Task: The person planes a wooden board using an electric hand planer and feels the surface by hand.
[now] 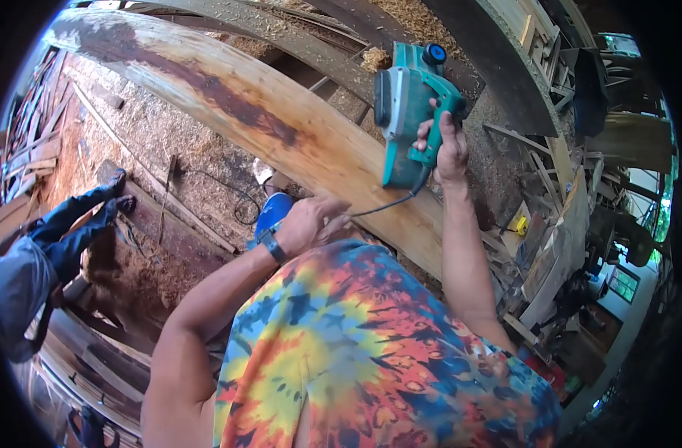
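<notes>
A teal electric power planer point(414, 112) rests on a long wooden plank point(296, 138) with a dark reddish streak. Wrapped round the planer's handle is my right hand point(451, 153). A dark power cord point(386, 204) runs from the rear of the handle to my left hand point(315, 224), which is closed on it close to my body. That wrist wears a dark watch. The planer's underside is hidden against the wood.
Another person point(23, 276) in jeans is at the far left. Wood shavings point(162, 142) cover the floor. A blue shoe point(272, 212) shows beside the plank. Scrap boards and a yellow object point(521, 225) lie at the right.
</notes>
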A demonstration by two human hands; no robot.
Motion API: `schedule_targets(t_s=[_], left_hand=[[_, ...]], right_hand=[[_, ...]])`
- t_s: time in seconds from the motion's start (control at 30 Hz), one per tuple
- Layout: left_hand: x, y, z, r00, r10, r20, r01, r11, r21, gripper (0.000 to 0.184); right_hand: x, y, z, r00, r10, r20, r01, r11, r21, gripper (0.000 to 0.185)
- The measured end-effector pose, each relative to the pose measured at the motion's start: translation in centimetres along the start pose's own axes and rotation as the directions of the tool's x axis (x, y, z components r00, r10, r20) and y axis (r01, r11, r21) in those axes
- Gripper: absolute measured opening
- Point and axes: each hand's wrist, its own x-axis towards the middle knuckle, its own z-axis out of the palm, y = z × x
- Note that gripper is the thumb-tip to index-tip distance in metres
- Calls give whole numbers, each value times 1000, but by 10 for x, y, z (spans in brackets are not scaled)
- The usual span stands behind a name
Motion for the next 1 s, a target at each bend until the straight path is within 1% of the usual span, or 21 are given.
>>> schedule_targets(t_s=[0.07,0.1,0.13,0.17,0.2,0.23,0.27,0.3,0.37,0.4,0.43,0.5,0.57,0.63,0.7,0.73,0.83,0.87,0.93,0.97,1.0], left_hand=[[-8,4,25,967,-249,57,243,965,99,31],[-12,6,36,925,-372,81,358,922,149,30],[-10,6,46,767,-620,166,577,780,244,44],[-19,-3,64,834,-552,-24,535,796,283,51],[-30,-25,88,869,-449,-210,495,804,329,59],[-40,-42,107,867,-318,-384,462,802,379,68],[-39,-54,116,848,-304,-434,455,838,301,89],[-39,-64,121,866,-302,-398,434,849,302,89],[-35,-82,124,899,-284,-334,388,871,303,89],[-34,-95,126,922,-210,-326,307,908,284,73],[-37,-105,124,950,-241,-197,293,905,307,65],[-45,-120,122,950,-306,65,268,902,338,54],[-48,-92,120,813,-573,106,469,751,464,47],[-68,-84,118,803,-593,63,460,684,566,45],[-96,-100,117,795,-607,14,475,637,608,43],[-110,-109,116,791,-611,-6,480,614,627,43],[-136,-121,108,646,-762,-37,641,516,569,39],[-142,-119,105,634,-771,-61,669,508,542,38],[-156,-120,105,637,-754,-157,700,481,527,36],[-160,-125,104,629,-760,-163,713,480,512,36],[-161,-126,102,621,-766,-166,723,478,498,36]], right_hand=[[5,-1,-6,997,18,75,-25,996,85,50],[8,-1,-8,995,15,95,-24,995,96,48],[10,-1,-9,994,15,112,-26,994,103,46],[11,-1,-11,992,13,127,-27,994,107,45],[12,-2,-13,991,17,133,-31,994,108,40],[14,-3,-13,991,7,133,-25,991,133,40],[16,-7,-14,989,53,135,-71,988,135,41],[16,-11,-14,985,98,140,-117,984,136,41],[11,-7,-19,986,83,143,-92,994,63,42],[13,-8,-18,987,70,147,-74,997,26,42],[-1,-16,-15,987,105,121,-110,993,30,42],[-27,-24,-26,977,113,182,-96,990,-101,50],[-52,-22,-46,955,173,242,-147,982,-121,52],[-79,-21,-65,929,232,288,-180,964,-195,49],[-106,-25,-80,897,277,345,-140,917,-373,43],[-120,-25,-88,891,296,344,-141,901,-411,40],[-148,-31,-107,859,357,367,-127,843,-522,36],[-158,-36,-110,857,377,351,-141,827,-545,35],[-174,-25,-140,863,355,358,-62,779,-624,36],[-180,-20,-156,866,347,360,-26,750,-661,37],[-184,-21,-165,858,394,330,-70,725,-685,37]])
